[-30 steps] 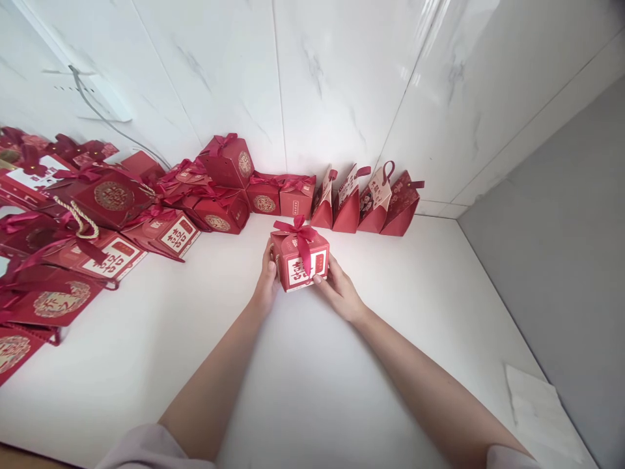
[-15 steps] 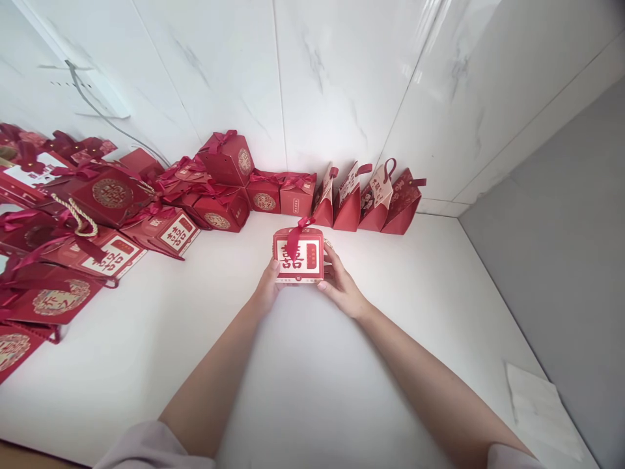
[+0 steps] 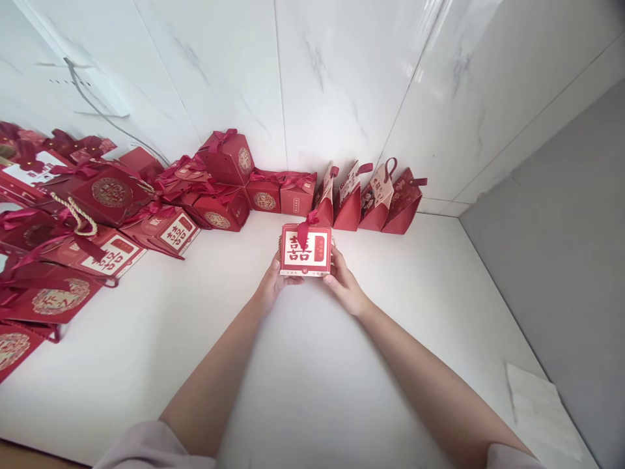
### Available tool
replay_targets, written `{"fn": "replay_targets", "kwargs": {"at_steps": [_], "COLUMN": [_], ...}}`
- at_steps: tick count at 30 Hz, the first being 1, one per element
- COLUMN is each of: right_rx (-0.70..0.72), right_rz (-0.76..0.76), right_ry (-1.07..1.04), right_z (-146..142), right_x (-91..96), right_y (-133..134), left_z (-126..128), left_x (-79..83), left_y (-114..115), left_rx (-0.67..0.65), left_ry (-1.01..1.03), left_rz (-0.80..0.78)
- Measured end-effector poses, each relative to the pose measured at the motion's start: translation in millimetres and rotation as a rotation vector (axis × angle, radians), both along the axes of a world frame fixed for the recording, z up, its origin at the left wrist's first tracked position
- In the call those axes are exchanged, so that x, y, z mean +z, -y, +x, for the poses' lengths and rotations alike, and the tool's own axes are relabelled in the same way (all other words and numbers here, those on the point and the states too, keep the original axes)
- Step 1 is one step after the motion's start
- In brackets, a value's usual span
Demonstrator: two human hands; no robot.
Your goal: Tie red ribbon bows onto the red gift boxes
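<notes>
Between my two hands is a small red and white gift box (image 3: 319, 251) with a red ribbon bow (image 3: 306, 228) on top and a large red character on its front. My left hand (image 3: 274, 284) is closed on its left side, fingers reaching under the bottom edge. On the right side my right hand (image 3: 345, 284) grips it, thumb at the lower front corner and fingers partly hidden behind. A bit of cord shows at each side of the box. The box's front faces me, in front of the row of boxes by the wall.
Many red gift boxes (image 3: 112, 195) with ribbons are heaped at the left. Two small boxes (image 3: 297, 195) and several triangular boxes (image 3: 374, 198) line the tiled wall (image 3: 332, 78). A grey cable (image 3: 97, 111) hangs at upper left. A white sheet (image 3: 540, 407) lies lower right on the white table (image 3: 195, 339).
The gift box has shifted slightly right and up in view, tilting so its front shows more squarely. My left fingers now show beneath it. The other boxes have stayed put.
</notes>
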State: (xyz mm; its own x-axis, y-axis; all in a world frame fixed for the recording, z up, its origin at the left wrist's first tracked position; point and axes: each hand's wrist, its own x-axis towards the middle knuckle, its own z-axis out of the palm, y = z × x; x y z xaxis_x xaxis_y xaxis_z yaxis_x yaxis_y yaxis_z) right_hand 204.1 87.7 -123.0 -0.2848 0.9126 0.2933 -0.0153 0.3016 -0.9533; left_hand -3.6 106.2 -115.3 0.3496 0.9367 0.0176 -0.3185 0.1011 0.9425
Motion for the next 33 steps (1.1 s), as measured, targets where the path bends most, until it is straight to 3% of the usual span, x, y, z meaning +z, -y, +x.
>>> {"fn": "replay_targets", "kwargs": {"at_steps": [4,13,21,27,33], "right_rx": [0.016,0.077,0.095,0.018,-0.274], "right_rz": [-0.003,-0.024,-0.041,-0.061,0.081], "right_ry": [-0.024,0.061,-0.011,-0.064,0.100], "right_z": [-0.1,1.7,2.3,0.3,-2.9], "right_x": [-0.7,5.8,4.5,-0.9,-1.7], "right_y": [-0.4,3.6,0.6,-0.6,0.4], "left_z": [1.6,7.2,5.8,7.6,12.6], "left_x": [-3.3,-18.8,-26.3,-11.9,9.1], "left_y": [0.4,2.3,2.4,5.2,12.3], "left_rx": [0.008,0.179,0.194,0.176,0.364], "left_ry": [-0.042,-0.090,-0.130,-0.184,-0.257], "left_rz": [0.057,0.107,0.099,0.091,0.115]}}
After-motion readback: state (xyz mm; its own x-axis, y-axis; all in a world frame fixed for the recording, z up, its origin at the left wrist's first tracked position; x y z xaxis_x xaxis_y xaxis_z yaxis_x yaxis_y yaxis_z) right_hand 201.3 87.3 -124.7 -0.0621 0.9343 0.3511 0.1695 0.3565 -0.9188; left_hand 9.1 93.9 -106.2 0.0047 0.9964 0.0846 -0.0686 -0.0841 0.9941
